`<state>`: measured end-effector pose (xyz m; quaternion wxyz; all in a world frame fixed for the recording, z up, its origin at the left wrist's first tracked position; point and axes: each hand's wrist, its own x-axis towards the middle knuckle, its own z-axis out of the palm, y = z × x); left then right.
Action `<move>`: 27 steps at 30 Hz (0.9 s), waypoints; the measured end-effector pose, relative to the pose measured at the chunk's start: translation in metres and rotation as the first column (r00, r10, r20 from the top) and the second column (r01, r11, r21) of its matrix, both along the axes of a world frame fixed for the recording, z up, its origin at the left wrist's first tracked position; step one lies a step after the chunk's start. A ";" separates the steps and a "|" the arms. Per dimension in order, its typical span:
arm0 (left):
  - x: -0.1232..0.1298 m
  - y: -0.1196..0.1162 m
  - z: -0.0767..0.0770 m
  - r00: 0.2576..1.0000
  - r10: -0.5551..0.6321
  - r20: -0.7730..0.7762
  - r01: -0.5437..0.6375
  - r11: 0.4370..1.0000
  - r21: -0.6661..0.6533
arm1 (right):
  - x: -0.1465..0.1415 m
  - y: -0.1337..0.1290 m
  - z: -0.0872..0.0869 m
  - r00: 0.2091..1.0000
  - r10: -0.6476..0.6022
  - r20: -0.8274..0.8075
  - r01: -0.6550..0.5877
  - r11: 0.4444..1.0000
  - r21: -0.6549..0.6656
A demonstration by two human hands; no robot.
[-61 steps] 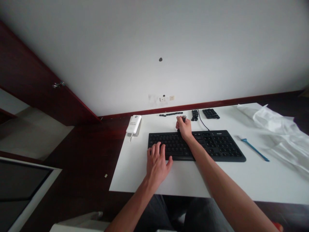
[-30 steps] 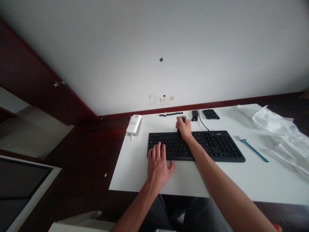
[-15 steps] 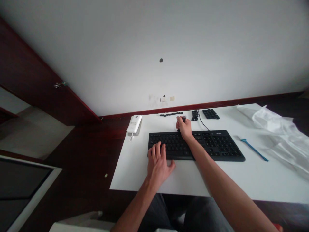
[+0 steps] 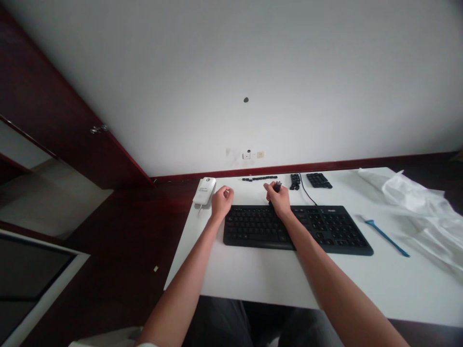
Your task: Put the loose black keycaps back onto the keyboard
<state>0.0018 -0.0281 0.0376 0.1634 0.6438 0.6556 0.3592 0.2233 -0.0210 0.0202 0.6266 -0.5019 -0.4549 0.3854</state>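
A black full-size keyboard [image 4: 258, 226] lies on the white table. My right hand [image 4: 280, 198] is closed round a small dark tool with a greyish end [image 4: 277, 186], held upright over the keyboard's back edge. The tool's lower end is mostly hidden by my fingers. My left hand [image 4: 222, 200] hovers by the keyboard's back left corner, its fingers curled into a pinch. Whatever is between those fingertips, if anything, cannot be made out. Behind the keyboard lie a row of loose black keycaps [image 4: 259, 178], a small cluster of keycaps [image 4: 295, 181] and a larger block of keycaps [image 4: 319, 180].
A white boxy device [image 4: 204, 191] with a short white cord or strap lies at the table's left edge. On the right are a blue brush-like tool [image 4: 387, 238] and crumpled white plastic wrapping [image 4: 419, 195]. The keyboard's cable [image 4: 306, 191] runs backward toward the wall.
My left hand has lifted off the left keys and moved back and left, its fingers now curled in. My right hand stays at the keyboard's back edge with the dark tool. The view has shifted slightly.
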 end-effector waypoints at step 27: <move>-0.002 0.042 -0.025 0.992 0.110 0.057 -0.109 0.994 -0.021 | -0.007 0.110 0.030 0.430 0.083 0.899 -0.229 0.973 0.020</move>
